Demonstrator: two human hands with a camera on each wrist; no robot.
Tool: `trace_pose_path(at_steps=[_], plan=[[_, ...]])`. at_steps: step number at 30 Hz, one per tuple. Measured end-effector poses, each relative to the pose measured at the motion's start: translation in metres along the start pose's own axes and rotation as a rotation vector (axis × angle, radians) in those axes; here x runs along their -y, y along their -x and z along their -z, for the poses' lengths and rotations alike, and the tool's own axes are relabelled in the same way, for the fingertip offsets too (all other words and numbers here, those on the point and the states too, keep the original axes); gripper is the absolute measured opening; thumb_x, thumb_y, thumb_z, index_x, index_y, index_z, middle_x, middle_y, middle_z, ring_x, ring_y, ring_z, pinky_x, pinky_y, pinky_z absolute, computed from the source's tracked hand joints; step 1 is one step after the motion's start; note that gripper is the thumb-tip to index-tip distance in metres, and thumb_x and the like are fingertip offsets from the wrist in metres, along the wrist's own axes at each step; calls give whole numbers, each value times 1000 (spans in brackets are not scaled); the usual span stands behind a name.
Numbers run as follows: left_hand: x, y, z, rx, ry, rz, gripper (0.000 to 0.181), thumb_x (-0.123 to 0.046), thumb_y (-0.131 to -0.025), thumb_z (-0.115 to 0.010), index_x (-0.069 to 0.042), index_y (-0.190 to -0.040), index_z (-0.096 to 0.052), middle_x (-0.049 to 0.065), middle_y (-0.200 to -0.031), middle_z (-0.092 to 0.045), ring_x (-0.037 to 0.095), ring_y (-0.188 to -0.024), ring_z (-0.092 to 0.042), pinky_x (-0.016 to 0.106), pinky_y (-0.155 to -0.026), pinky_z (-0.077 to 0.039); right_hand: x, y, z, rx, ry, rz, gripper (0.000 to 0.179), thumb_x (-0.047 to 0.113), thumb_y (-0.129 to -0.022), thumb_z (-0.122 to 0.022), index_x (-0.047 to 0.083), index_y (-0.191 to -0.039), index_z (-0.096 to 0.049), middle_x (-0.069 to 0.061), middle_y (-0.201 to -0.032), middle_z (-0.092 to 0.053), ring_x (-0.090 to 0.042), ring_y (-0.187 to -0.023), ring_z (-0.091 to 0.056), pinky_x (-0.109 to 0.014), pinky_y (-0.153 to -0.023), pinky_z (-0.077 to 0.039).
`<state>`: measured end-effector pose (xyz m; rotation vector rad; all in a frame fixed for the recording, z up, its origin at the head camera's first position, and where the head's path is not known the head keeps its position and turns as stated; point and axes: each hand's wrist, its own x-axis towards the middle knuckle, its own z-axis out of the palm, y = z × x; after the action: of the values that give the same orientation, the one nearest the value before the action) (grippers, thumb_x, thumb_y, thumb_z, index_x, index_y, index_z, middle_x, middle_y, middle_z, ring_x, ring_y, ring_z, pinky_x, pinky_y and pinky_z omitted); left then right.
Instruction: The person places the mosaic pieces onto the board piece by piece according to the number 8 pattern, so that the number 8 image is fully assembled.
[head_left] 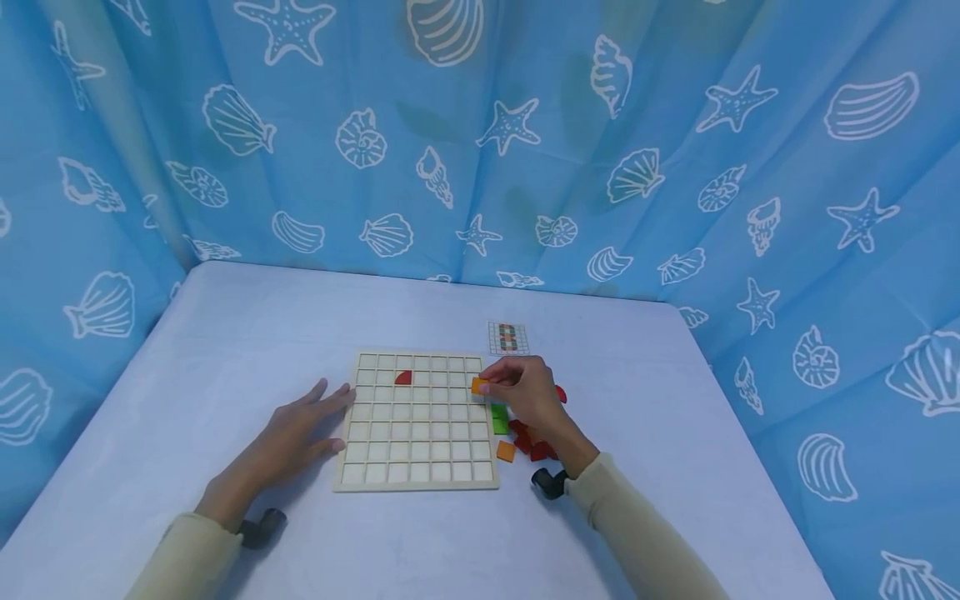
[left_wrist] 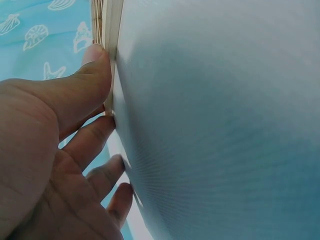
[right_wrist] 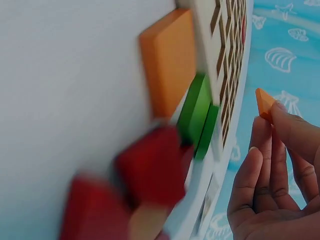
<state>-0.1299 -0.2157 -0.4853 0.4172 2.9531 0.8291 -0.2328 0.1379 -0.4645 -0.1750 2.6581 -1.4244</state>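
Note:
A wooden grid board [head_left: 419, 482] of square cells lies on the white table. One red quarter-circle tile [head_left: 404, 377] sits in a cell of its second row from the back. My right hand [head_left: 527, 393] pinches an orange square tile [head_left: 478, 386] between thumb and fingertips, over the board's right edge; the tile [right_wrist: 264, 105] shows tilted in the right wrist view. My left hand [head_left: 306, 427] rests by the board's left edge, its fingers spread and loosely bent. In the left wrist view, thumb and forefinger of the left hand [left_wrist: 65, 135] touch the board's side.
Right of the board lie green tiles [head_left: 499, 419], another orange tile [head_left: 506, 451] and a heap of red tiles [head_left: 539, 452]. A small pattern card [head_left: 508, 338] with a printed grid lies behind the board's right corner. A blue seashell curtain [head_left: 480, 167] hangs behind the table.

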Motion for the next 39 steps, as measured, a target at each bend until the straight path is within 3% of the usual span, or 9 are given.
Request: trace_pose_path(at_steps=[10, 19, 39], plan=[[-3, 0, 0, 14, -8, 21, 79, -23, -93, -82, -12, -162, -45, 15, -168, -44, 52, -158, -29, 78, -118, -32, 21, -21, -32, 49, -9, 41, 12, 10, -88, -87, 20, -93, -83, 4, -93, -79, -16, -84, -70, -28, -75, -58], [-1, 0, 0, 6, -5, 26, 81, -23, -92, -83, -14, -163, -45, 15, -168, -44, 52, -158, -30, 77, -118, -33, 40, -33, -56, 105, 47, 76, 9, 10, -88, -88, 18, -90, -85, 0, -87, -78, -15, -79, -68, -28, -69, -55], [0, 0, -1, 4, -4, 21, 81, -24, -93, -83, -14, -163, -44, 12, -169, -43, 49, -160, -28, 77, -119, -32, 50, -44, -74, 109, 201, 15, 9, 12, -89, -87, 18, -85, -82, 3, -82, -73, -15, -79, -64, -31, -71, -53]])
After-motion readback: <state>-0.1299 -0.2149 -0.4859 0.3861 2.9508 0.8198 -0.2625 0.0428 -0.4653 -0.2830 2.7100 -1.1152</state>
